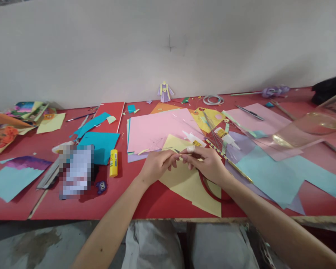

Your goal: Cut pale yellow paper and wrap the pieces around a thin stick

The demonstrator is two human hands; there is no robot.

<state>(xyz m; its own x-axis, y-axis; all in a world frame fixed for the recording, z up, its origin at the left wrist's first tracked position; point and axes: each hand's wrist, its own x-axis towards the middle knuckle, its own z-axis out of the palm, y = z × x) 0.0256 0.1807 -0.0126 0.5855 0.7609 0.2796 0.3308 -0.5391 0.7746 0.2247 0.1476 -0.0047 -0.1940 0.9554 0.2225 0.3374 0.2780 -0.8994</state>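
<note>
My left hand [156, 164] and my right hand [207, 162] meet over the middle of the table, both with fingers closed in a pinch. Between their fingertips is something small with a dark, pointed tip [177, 151]; its kind is too small to make out. A pale band is wrapped round one right finger. Below the hands lies a sheet of pale yellow paper [182, 190]. A red ring [205, 189] rests on it, partly hidden by my right forearm. Behind my fingers, a white glue bottle [195, 139] lies on a stack of pink paper [154, 127].
On the red table [145, 207], a yellow glue stick [114, 163] stands left, near teal paper [100, 147]. Another glue bottle [226, 137], a gold-ended stick [238, 168] and light blue paper [268, 175] lie right. A paper doll figure [165, 92] stands against the wall.
</note>
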